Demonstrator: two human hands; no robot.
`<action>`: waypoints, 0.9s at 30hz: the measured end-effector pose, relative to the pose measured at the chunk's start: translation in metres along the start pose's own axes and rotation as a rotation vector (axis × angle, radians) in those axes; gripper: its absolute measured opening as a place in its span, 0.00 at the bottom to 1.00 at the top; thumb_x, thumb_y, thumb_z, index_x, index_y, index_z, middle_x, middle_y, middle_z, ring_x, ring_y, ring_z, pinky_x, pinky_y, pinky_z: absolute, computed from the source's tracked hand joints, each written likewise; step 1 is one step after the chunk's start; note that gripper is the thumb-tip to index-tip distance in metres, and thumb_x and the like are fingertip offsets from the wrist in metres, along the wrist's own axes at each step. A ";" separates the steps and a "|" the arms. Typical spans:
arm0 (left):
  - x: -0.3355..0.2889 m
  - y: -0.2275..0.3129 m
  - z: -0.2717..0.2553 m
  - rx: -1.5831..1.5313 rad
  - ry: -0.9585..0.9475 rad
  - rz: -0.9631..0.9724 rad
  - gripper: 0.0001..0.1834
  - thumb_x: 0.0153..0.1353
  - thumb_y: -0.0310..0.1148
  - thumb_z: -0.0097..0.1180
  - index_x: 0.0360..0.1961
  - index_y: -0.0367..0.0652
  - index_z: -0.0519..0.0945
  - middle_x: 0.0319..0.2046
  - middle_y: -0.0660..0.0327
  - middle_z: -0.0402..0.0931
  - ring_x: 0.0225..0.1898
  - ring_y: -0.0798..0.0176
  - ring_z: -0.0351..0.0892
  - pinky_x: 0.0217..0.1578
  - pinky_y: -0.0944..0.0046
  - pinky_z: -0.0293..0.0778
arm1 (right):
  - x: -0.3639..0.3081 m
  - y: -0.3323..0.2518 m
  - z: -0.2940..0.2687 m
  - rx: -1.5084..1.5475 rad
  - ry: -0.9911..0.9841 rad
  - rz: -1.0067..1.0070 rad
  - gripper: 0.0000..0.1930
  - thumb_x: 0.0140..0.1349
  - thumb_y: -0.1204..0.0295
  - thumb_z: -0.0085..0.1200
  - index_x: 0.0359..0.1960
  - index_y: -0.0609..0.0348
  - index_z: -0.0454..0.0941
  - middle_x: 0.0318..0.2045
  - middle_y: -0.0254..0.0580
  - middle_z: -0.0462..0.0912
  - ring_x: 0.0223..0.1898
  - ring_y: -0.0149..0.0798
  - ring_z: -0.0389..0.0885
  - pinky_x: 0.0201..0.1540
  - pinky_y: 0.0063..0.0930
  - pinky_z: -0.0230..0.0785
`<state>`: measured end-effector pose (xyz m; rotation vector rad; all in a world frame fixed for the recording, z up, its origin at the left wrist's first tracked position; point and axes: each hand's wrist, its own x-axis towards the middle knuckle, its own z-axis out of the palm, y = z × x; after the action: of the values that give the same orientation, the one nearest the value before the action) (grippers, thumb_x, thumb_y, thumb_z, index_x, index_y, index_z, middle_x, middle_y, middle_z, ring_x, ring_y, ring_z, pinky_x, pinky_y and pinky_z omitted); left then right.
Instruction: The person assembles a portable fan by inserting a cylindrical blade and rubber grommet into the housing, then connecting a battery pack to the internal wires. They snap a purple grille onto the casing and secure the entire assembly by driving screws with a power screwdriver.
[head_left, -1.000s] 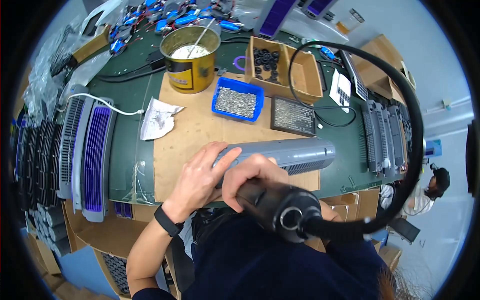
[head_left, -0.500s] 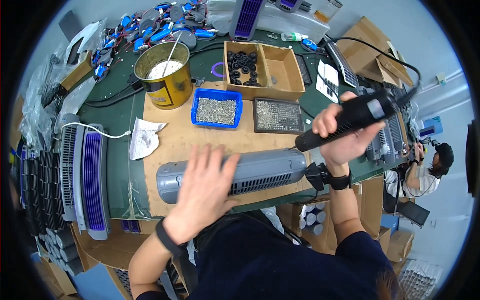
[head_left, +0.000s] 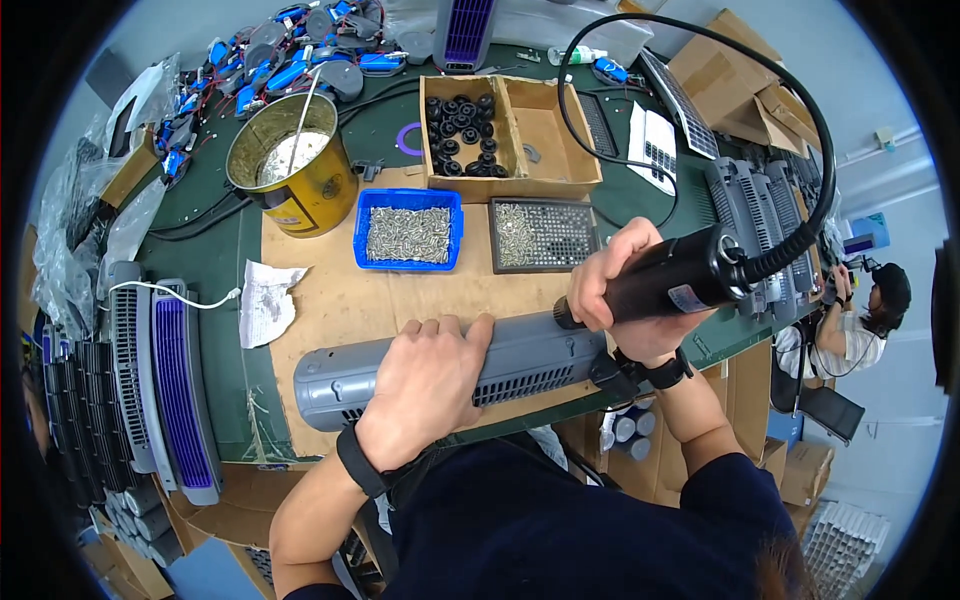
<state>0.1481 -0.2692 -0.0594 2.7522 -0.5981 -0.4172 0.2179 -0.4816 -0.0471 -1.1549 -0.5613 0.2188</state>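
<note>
A long grey slotted plastic housing [head_left: 530, 345] lies lengthwise on the brown board [head_left: 330, 250] in front of me. My left hand [head_left: 425, 380] is wrapped over its middle, fingers curled on the far edge, gripping it. In my right hand [head_left: 615, 275] is a black corded electric screwdriver [head_left: 685, 280], its nose against or just over the right end of the housing; the bit's tip is hidden. Beyond the housing stand a blue bin [head_left: 410, 230] of small screws and a black screw tray [head_left: 545, 235] with screws in rows of holes.
A yellow metal can [head_left: 290, 170] and a cardboard box [head_left: 510, 130] of black wheel-like parts stand farther back. Purple-grilled grey housings [head_left: 180, 380] lean at left. The screwdriver's cable [head_left: 820, 120] loops over the right side. A co-worker [head_left: 865, 310] sits at far right.
The screwdriver has tilted more upright and its nose has come down to the housing's right end. My left hand's fingers have closed over the housing from lying spread. The view has shifted slightly.
</note>
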 end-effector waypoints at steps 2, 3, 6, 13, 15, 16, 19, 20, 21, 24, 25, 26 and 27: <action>0.000 0.000 0.000 0.000 -0.013 -0.004 0.43 0.35 0.45 0.76 0.55 0.41 0.72 0.36 0.52 0.78 0.41 0.48 0.80 0.46 0.55 0.74 | 0.001 0.001 0.000 -0.006 0.006 0.000 0.50 0.44 0.17 0.41 0.38 0.61 0.65 0.17 0.41 0.72 0.16 0.29 0.69 0.20 0.21 0.61; 0.000 -0.001 0.001 0.001 -0.003 0.000 0.43 0.35 0.45 0.76 0.55 0.41 0.72 0.36 0.52 0.78 0.41 0.48 0.80 0.46 0.55 0.74 | 0.001 0.001 -0.001 0.010 0.008 0.014 0.50 0.44 0.17 0.41 0.38 0.61 0.65 0.17 0.40 0.72 0.16 0.29 0.69 0.20 0.22 0.61; 0.000 -0.002 0.004 0.005 0.014 0.010 0.44 0.35 0.45 0.76 0.55 0.41 0.72 0.36 0.52 0.78 0.41 0.48 0.80 0.46 0.55 0.74 | 0.001 0.001 0.000 0.016 0.009 0.015 0.50 0.45 0.18 0.40 0.39 0.61 0.65 0.17 0.40 0.72 0.16 0.29 0.69 0.21 0.22 0.62; 0.000 -0.001 0.003 0.017 -0.005 0.012 0.45 0.35 0.44 0.77 0.56 0.40 0.72 0.36 0.51 0.78 0.41 0.48 0.80 0.46 0.55 0.74 | 0.002 0.004 -0.001 0.025 0.002 -0.012 0.48 0.48 0.18 0.37 0.39 0.60 0.65 0.17 0.40 0.72 0.16 0.29 0.68 0.21 0.23 0.62; 0.000 -0.001 0.003 0.010 -0.002 0.012 0.46 0.35 0.44 0.77 0.56 0.39 0.71 0.36 0.51 0.78 0.40 0.48 0.80 0.46 0.56 0.74 | 0.003 0.005 -0.004 0.039 -0.031 -0.022 0.47 0.48 0.19 0.37 0.38 0.59 0.64 0.17 0.39 0.71 0.15 0.29 0.68 0.20 0.23 0.62; 0.000 -0.001 0.003 0.006 -0.001 0.015 0.46 0.35 0.44 0.77 0.57 0.39 0.71 0.36 0.51 0.78 0.40 0.48 0.80 0.46 0.56 0.74 | 0.004 0.005 -0.005 0.039 -0.033 -0.021 0.47 0.48 0.19 0.37 0.38 0.59 0.64 0.17 0.39 0.71 0.15 0.29 0.68 0.20 0.23 0.62; -0.002 -0.001 0.004 0.012 0.008 0.022 0.46 0.34 0.43 0.77 0.57 0.39 0.71 0.36 0.51 0.78 0.40 0.48 0.80 0.45 0.56 0.74 | 0.004 0.005 -0.004 0.046 -0.029 -0.020 0.47 0.48 0.19 0.37 0.38 0.58 0.64 0.16 0.38 0.71 0.15 0.29 0.68 0.20 0.23 0.62; -0.002 -0.001 0.004 0.012 0.008 0.022 0.46 0.34 0.43 0.77 0.57 0.39 0.71 0.36 0.51 0.78 0.40 0.48 0.80 0.45 0.56 0.74 | 0.004 0.006 -0.003 0.039 -0.015 -0.028 0.47 0.48 0.18 0.37 0.38 0.58 0.63 0.16 0.38 0.70 0.15 0.30 0.68 0.20 0.23 0.62; -0.002 -0.001 0.004 0.014 0.005 0.020 0.46 0.34 0.43 0.77 0.57 0.39 0.71 0.36 0.51 0.78 0.40 0.48 0.80 0.45 0.56 0.74 | 0.003 0.007 -0.002 0.031 0.000 -0.035 0.47 0.48 0.18 0.37 0.39 0.58 0.63 0.15 0.38 0.70 0.15 0.30 0.68 0.20 0.23 0.62; -0.004 -0.002 0.005 0.020 0.024 0.029 0.46 0.34 0.44 0.77 0.57 0.39 0.71 0.36 0.52 0.78 0.40 0.49 0.80 0.45 0.56 0.74 | 0.001 0.007 -0.004 0.021 0.009 -0.053 0.48 0.48 0.18 0.36 0.39 0.58 0.62 0.16 0.38 0.70 0.15 0.30 0.68 0.21 0.23 0.63; -0.005 -0.002 0.006 0.024 0.048 0.039 0.47 0.34 0.44 0.77 0.56 0.38 0.71 0.36 0.52 0.78 0.40 0.49 0.80 0.45 0.56 0.73 | 0.001 0.007 -0.004 0.022 0.009 -0.053 0.48 0.48 0.18 0.36 0.39 0.58 0.62 0.16 0.38 0.70 0.15 0.30 0.68 0.21 0.23 0.63; -0.005 -0.002 0.006 0.025 0.045 0.042 0.47 0.34 0.44 0.77 0.56 0.38 0.71 0.36 0.52 0.78 0.40 0.49 0.80 0.45 0.56 0.73 | 0.001 0.007 -0.003 0.039 0.010 -0.058 0.48 0.49 0.18 0.35 0.40 0.59 0.63 0.16 0.38 0.70 0.15 0.30 0.68 0.21 0.23 0.63; -0.005 -0.002 0.004 -0.003 0.030 0.021 0.48 0.33 0.44 0.78 0.57 0.39 0.71 0.37 0.51 0.78 0.42 0.49 0.80 0.46 0.55 0.73 | 0.001 0.007 -0.002 0.057 0.011 -0.062 0.48 0.50 0.19 0.34 0.41 0.59 0.63 0.16 0.38 0.71 0.15 0.30 0.69 0.21 0.23 0.64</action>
<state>0.1432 -0.2666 -0.0626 2.7416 -0.6178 -0.3707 0.2201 -0.4798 -0.0540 -1.0814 -0.5772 0.1736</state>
